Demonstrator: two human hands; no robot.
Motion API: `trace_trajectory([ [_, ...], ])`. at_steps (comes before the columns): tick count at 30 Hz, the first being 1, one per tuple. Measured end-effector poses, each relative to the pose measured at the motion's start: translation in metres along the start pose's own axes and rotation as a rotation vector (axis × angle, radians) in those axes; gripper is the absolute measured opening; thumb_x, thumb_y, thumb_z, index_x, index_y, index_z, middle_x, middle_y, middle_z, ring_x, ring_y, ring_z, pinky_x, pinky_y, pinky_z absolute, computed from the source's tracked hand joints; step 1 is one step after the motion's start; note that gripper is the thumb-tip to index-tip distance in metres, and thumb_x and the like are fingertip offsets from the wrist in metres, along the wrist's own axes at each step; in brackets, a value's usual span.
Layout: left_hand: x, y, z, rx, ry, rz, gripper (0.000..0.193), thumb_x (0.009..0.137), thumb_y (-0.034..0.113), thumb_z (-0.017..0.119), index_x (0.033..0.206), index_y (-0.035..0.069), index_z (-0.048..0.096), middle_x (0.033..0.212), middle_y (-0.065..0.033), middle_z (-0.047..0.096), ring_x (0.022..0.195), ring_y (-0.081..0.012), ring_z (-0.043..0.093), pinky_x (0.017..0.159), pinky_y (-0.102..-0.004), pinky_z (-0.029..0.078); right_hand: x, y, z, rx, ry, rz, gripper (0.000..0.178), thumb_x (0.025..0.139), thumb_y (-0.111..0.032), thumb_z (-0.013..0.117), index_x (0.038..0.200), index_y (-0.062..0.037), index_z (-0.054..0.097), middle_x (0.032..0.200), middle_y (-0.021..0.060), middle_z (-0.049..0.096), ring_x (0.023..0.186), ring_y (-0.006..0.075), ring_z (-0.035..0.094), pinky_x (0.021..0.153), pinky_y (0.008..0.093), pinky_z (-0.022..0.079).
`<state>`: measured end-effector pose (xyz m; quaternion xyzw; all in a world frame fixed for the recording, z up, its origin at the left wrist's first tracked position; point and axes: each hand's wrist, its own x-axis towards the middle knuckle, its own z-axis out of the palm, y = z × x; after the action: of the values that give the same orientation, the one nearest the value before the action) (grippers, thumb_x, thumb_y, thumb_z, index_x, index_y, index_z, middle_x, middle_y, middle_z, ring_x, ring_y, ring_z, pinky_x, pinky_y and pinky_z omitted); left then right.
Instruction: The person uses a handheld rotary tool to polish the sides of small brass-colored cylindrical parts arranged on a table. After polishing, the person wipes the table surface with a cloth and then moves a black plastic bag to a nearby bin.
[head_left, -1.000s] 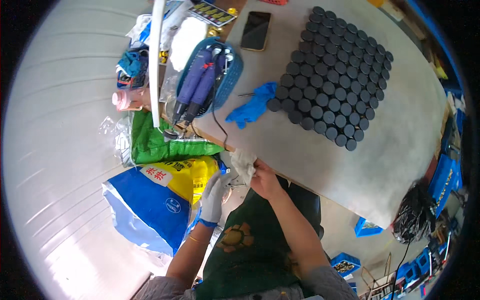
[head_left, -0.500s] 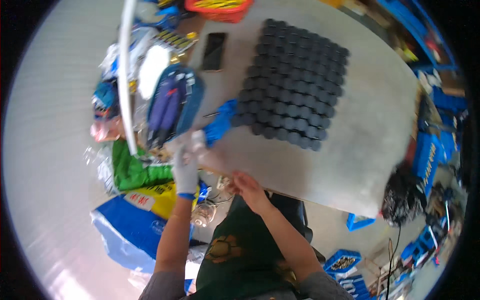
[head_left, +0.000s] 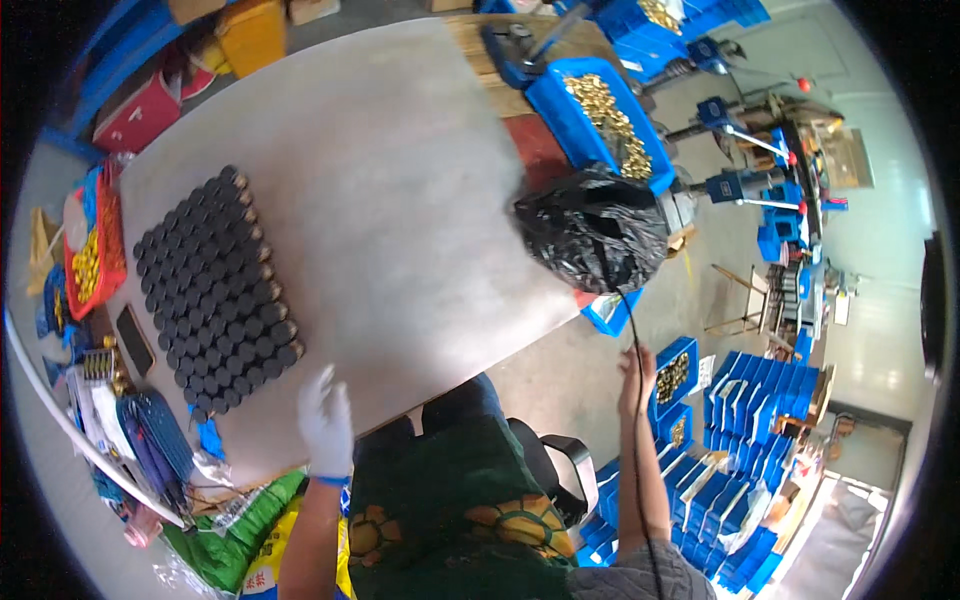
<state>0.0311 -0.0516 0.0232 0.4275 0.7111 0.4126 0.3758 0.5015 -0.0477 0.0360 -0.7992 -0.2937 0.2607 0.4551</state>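
My left hand (head_left: pixel 326 425), in a white glove with a blue cuff, is over the near edge of the grey table (head_left: pixel 400 200). Its fingers are stretched out, and I see nothing in them. To its upper left, a block of black round-topped pieces (head_left: pixel 212 295) stands in close rows on the table. My bare right hand (head_left: pixel 636 380) is out past the table's right side, beside a blue bin of small metal parts (head_left: pixel 673 378). Its fingers are loosely bent and apart, with nothing visible in them. A thin black cable (head_left: pixel 640 450) runs across that hand and forearm in the view.
A black plastic bag (head_left: pixel 597 228) sits at the table's right corner, by a blue crate of brass-coloured parts (head_left: pixel 610 120). Stacked blue bins (head_left: pixel 755 400) fill the right floor. A phone (head_left: pixel 135 340) and a red basket (head_left: pixel 97 240) lie left. A stool (head_left: pixel 570 470) stands close by.
The view has swung to the right. My right hand has left the table's front edge and reached out right toward the bins. My left hand has moved away from the blue tray of dark tools.
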Motion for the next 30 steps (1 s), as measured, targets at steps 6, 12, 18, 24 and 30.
trace_trajectory([
  [6, 0.109, 0.075, 0.237, -0.322, -0.290, -0.216, 0.068, 0.085, 0.026, 0.063, 0.139, 0.006, 0.028, 0.134, -0.0216, 0.041, 0.123, -0.0256, 0.043, 0.100, -0.0338, 0.036, 0.093, -0.110, 0.061, -0.342, -0.369, -0.596, 0.031, 0.079, -0.005, 0.063, 0.108, 0.0009, 0.055, 0.094, 0.0140, 0.062, 0.088, 0.0220, 0.061, 0.079, 0.0311, 0.047],
  [12, 0.142, 0.147, 0.349, -0.755, -0.587, -0.510, 0.049, 0.084, 0.017, 0.060, 0.127, 0.007, 0.039, 0.103, -0.0070, 0.054, 0.093, -0.0162, 0.054, 0.082, -0.0363, 0.046, 0.162, -0.105, 0.105, -1.065, -0.738, -0.787, 0.038, 0.075, -0.020, 0.059, 0.109, -0.0033, 0.058, 0.079, 0.0177, 0.064, 0.074, 0.0315, 0.063, 0.077, 0.0441, 0.045],
  [18, 0.079, 0.223, 0.335, -0.891, -0.685, -0.472, 0.048, 0.088, 0.008, 0.051, 0.133, -0.001, 0.036, 0.112, -0.0134, 0.053, 0.102, -0.0180, 0.053, 0.090, -0.0337, 0.044, 0.125, -0.166, 0.083, -0.440, -0.968, -0.804, 0.020, 0.071, -0.011, 0.063, 0.087, 0.0009, 0.062, 0.081, 0.0193, 0.062, 0.077, 0.0358, 0.060, 0.073, 0.0419, 0.047],
  [24, 0.102, 0.289, 0.293, -0.760, -0.724, -0.565, 0.037, 0.090, 0.005, 0.048, 0.127, 0.001, 0.042, 0.075, -0.0032, 0.052, 0.060, -0.0091, 0.050, 0.063, -0.0250, 0.048, 0.178, -0.237, 0.031, -0.096, -0.926, -0.550, 0.022, 0.081, -0.012, 0.064, 0.099, -0.0006, 0.065, 0.092, 0.0163, 0.066, 0.080, 0.0232, 0.065, 0.072, 0.0343, 0.051],
  [30, 0.115, 0.326, 0.254, -0.377, -0.636, -0.169, 0.036, 0.092, 0.012, 0.042, 0.125, -0.003, 0.043, 0.066, -0.0033, 0.051, 0.052, -0.0102, 0.047, 0.059, -0.0245, 0.047, 0.207, -0.214, 0.054, 0.085, -0.645, -0.599, 0.016, 0.085, -0.011, 0.061, 0.095, -0.0008, 0.065, 0.098, 0.0134, 0.066, 0.084, 0.0181, 0.064, 0.079, 0.0312, 0.048],
])
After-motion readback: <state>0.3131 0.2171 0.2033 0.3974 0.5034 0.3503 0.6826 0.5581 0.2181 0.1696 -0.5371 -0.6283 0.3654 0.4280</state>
